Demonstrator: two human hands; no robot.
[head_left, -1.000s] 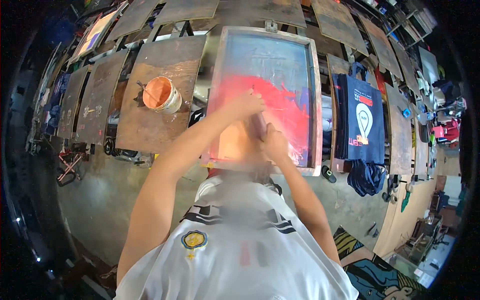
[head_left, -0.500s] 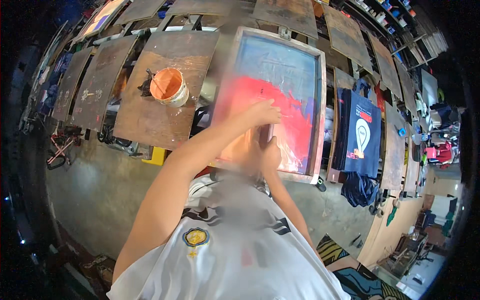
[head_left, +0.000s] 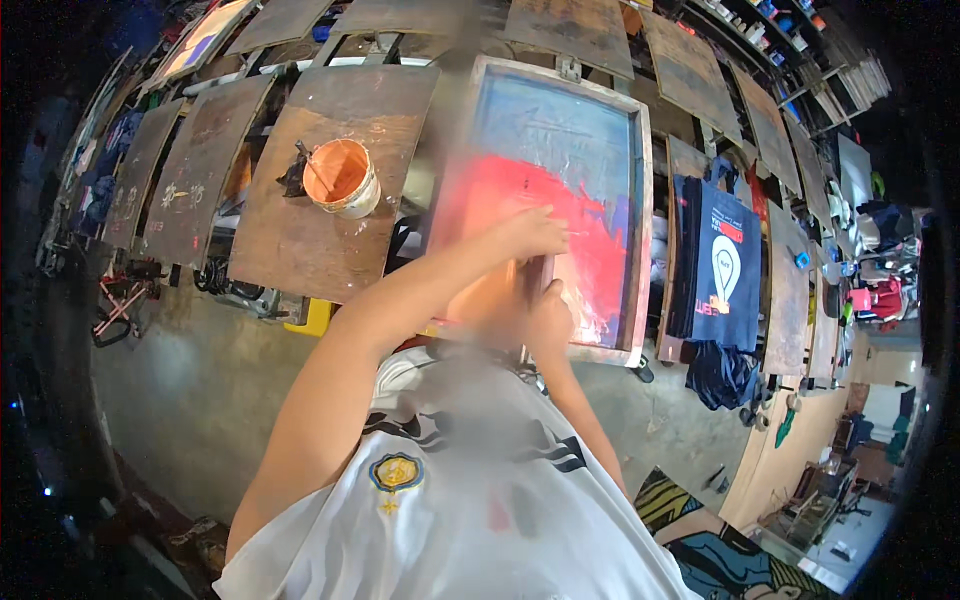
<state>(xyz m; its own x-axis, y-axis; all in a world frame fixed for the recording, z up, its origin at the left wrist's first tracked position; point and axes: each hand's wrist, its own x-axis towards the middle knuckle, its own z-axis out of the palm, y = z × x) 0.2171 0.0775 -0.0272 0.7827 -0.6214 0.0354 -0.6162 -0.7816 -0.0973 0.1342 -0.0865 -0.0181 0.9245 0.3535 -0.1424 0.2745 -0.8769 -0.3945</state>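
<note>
A wooden-framed printing screen (head_left: 642, 200) lies ahead of me, its mesh blue at the far end and spread with red-pink ink (head_left: 500, 190) over the nearer part. Between my hands stands a squeegee (head_left: 537, 275), partly hidden by them and by a blur down the middle of the picture. My left hand (head_left: 535, 232) is closed over its far end. Nearer to me, my right hand (head_left: 550, 318) grips the other end, fingers wrapped round it. Both hands are above the inked mesh.
Left of the screen, a bucket (head_left: 343, 180) with orange ink inside and a stick in it stands on a wooden board (head_left: 300, 245). To the right, dark tote bags (head_left: 722, 260) printed with a light bulb are stacked on another board. More boards (head_left: 690, 75) line the far side.
Both hands have shifted slightly to the right with the squeegee, still gripping it. The bucket and the screen have stayed in place.
</note>
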